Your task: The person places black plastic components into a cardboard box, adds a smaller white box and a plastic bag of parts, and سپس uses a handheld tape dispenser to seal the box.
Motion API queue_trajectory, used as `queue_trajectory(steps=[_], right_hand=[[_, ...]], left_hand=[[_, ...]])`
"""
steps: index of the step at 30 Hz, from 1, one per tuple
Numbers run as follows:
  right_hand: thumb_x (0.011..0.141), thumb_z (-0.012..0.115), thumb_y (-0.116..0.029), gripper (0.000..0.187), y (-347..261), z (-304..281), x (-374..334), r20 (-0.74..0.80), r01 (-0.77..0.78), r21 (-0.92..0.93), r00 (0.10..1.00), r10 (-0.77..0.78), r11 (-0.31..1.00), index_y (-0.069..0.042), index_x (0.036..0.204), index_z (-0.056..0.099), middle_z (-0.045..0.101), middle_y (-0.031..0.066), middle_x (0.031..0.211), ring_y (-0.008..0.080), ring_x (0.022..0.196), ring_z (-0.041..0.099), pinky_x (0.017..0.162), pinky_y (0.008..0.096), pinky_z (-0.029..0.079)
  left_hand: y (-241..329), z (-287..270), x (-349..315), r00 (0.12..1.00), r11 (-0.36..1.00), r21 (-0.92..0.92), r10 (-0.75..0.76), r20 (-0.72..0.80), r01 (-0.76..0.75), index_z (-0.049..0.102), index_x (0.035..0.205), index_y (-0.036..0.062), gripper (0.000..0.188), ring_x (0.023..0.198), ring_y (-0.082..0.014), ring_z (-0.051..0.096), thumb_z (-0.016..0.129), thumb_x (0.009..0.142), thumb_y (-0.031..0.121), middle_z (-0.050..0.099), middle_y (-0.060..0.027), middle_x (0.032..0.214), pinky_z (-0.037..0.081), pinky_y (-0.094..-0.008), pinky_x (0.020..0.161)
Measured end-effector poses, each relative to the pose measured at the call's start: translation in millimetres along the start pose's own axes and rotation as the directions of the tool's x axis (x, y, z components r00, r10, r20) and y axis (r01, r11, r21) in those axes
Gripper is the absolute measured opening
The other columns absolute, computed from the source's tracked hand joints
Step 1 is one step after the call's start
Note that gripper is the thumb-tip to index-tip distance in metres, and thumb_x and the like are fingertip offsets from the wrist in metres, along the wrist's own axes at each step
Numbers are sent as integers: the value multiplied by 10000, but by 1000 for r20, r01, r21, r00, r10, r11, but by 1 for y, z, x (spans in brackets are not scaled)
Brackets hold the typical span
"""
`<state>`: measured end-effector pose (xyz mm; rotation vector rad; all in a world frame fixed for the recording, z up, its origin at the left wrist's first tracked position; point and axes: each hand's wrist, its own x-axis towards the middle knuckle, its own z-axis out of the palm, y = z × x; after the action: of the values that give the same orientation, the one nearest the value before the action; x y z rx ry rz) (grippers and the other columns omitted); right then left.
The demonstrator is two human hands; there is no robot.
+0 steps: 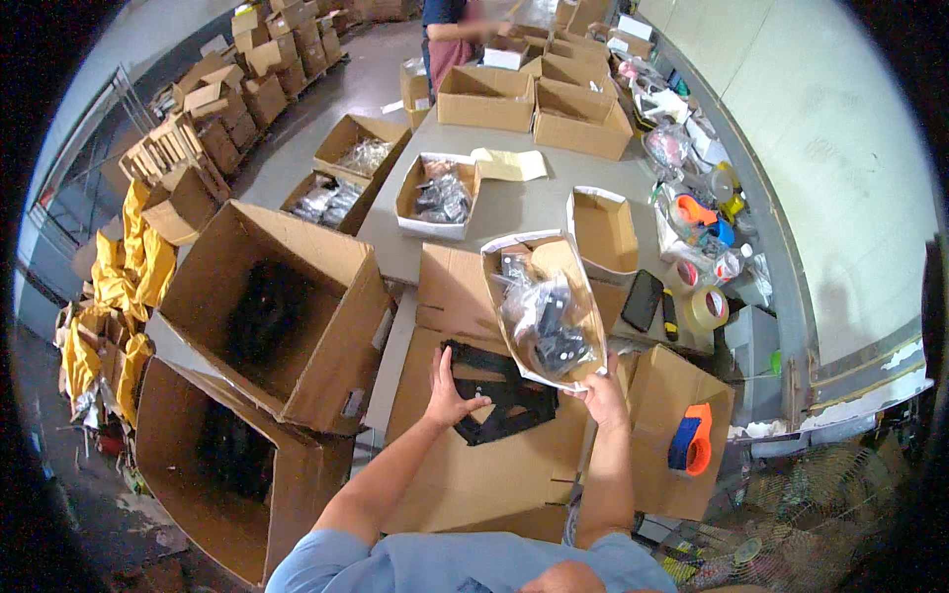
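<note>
My right hand (603, 395) grips the near corner of a small white-edged open carton (593, 314), which is tilted and holds clear plastic bags with black parts (554, 316). Beneath it, a flat black frame-shaped part (524, 410) with cut-outs lies on an opened cardboard box (465, 479). At that part's left edge is my left hand (452, 395), thumb and fingers spread; whether it touches the part I cannot tell. The carton hides some of the black part's far right side.
Large cartons (272, 306) with dark contents stand at left. On the table are another white-edged carton of bagged parts (435, 203), a phone (643, 299), a yellow-black cutter (670, 316) and clear tape rolls (706, 307). An orange-blue tape dispenser (692, 440) lies right. Another person (460, 40) stands far off.
</note>
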<state>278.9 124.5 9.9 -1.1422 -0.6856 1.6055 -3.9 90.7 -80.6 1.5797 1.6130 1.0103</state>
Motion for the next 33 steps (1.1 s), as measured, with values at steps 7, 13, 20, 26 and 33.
queue_trajectory(steps=[7,13,20,26,33], right_hand=[[639,487,106,688,48,-14,-18,87,316,-703,927,-365,637,-107,1244,237,368,124,1175,251,1117,405,945,344,328],[649,580,116,670,42,14,-25,144,443,-776,818,-557,449,-72,1188,229,406,180,1183,304,1121,433,956,417,340],[655,591,21,652,0,10,-11,44,337,-897,712,-701,286,-59,1207,253,432,206,1108,352,1074,462,945,439,336],[793,571,-95,618,-26,9,74,-154,521,-493,736,-659,697,-62,1281,194,410,150,1174,275,1070,460,926,431,385],[856,584,-167,507,-41,53,199,-182,118,-24,976,-121,993,-3,1241,299,499,157,1044,255,731,615,629,335,556]], left_hand=[[-28,17,-12,992,986,134,88,88,-100,40,1437,142,1309,1351,-445,1,874,462,400,-41,-213,1480,163,-548,1072],[-8,12,-20,937,924,371,-46,347,-92,208,1416,325,989,1339,-482,-37,748,589,276,-60,-168,1493,206,-736,908],[-10,19,-20,981,843,513,85,173,-163,294,1395,204,663,1361,-399,58,514,825,462,63,-125,1502,123,-671,989],[-24,32,-43,874,789,443,230,429,-425,373,1351,138,580,1346,-302,224,544,841,352,237,-74,1473,192,-614,1019],[-17,21,-77,827,710,551,79,556,-439,251,1416,181,677,1382,-284,122,497,854,468,127,-34,1510,180,-628,1023]])
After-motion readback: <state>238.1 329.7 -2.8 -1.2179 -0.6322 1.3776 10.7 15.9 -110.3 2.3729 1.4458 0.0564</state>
